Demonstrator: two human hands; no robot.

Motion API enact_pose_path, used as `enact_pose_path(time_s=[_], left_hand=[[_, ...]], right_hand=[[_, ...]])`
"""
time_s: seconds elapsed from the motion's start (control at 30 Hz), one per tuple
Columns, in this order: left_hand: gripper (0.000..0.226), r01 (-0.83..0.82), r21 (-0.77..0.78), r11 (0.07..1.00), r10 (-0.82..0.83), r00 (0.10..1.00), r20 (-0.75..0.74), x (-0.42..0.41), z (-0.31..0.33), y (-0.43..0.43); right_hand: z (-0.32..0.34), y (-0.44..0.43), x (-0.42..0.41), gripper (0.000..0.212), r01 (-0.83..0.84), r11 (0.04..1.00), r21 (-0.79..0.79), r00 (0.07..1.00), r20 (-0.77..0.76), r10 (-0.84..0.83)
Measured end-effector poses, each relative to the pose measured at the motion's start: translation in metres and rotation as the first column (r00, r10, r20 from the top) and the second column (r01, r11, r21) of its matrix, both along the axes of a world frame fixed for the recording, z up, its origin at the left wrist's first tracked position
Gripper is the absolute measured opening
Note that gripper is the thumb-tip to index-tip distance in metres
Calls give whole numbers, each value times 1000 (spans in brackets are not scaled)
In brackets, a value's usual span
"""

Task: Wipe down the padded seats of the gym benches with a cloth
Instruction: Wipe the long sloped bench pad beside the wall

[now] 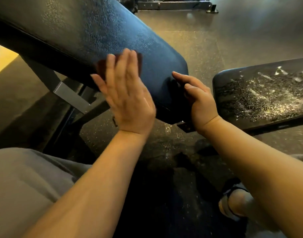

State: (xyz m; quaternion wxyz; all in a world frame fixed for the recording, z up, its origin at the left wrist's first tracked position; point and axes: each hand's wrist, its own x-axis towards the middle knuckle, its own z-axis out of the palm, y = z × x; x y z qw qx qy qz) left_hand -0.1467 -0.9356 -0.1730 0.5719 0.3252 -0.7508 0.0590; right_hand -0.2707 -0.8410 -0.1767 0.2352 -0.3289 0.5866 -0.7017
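Note:
A dark padded bench pad (pixel 113 31) slants from the upper left down to the middle of the view. My left hand (pixel 125 93) lies flat with straight fingers on a dark brown cloth (pixel 101 67), pressing it against the pad's near side. Most of the cloth is hidden under the hand. My right hand (pixel 197 98) grips the pad's lower end, its fingers curled round the edge. A second black bench pad (pixel 260 93) lies to the right, its surface speckled with wet streaks.
The bench's grey metal frame (pixel 70 93) runs under the slanted pad at the left. Speckled rubber floor (pixel 207 40) spreads around. Another machine's base bar (pixel 173 5) sits at the top. My grey-clothed leg (pixel 27 186) and sandalled foot (pixel 236 203) are below.

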Motion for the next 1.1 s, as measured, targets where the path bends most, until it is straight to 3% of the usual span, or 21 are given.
enact_pose_path(time_s=[0.13, 0.23, 0.37, 0.47, 0.53, 0.6, 0.7, 0.83, 1.0, 1.1], left_hand=[[40, -50, 61, 997, 48, 998, 29, -11, 0, 12], [38, 15, 40, 999, -22, 986, 165, -24, -18, 38], [50, 269, 72, 960, -268, 824, 500, -26, -39, 70], [48, 333, 85, 939, -316, 740, 594, -23, -27, 63], [44, 260, 57, 964, -246, 787, 566, -17, -2, 43], [45, 76, 68, 995, -99, 870, 484, -10, 32, 15], [46, -125, 176, 976, 23, 870, 493, 2, 74, -17], [38, -133, 142, 981, 5, 744, 669, -13, 68, 0], [41, 105, 162, 981, -193, 547, 815, -43, 28, 45], [41, 230, 186, 955, -272, 438, 857, -39, 39, 38]], right_hand=[[-11, 15, -3, 52, 32, 999, -2, 998, 54, -32], [-16, 19, -3, 51, 55, 998, 10, 990, 126, -55], [-16, 28, -3, 41, 50, 999, 18, 976, 212, -53], [-14, 31, -4, 41, 47, 999, 11, 959, 278, -48], [-10, 26, -5, 46, 53, 998, 13, 951, 306, -55], [-7, 21, -7, 45, 74, 997, 9, 931, 359, -72], [-1, 21, -13, 43, 84, 996, 22, 937, 339, -87], [12, 20, -8, 48, 88, 996, 6, 947, 310, -86], [14, 19, 2, 35, 98, 994, 41, 959, 263, -105], [13, 23, 1, 33, 135, 987, 85, 949, 274, -154]])
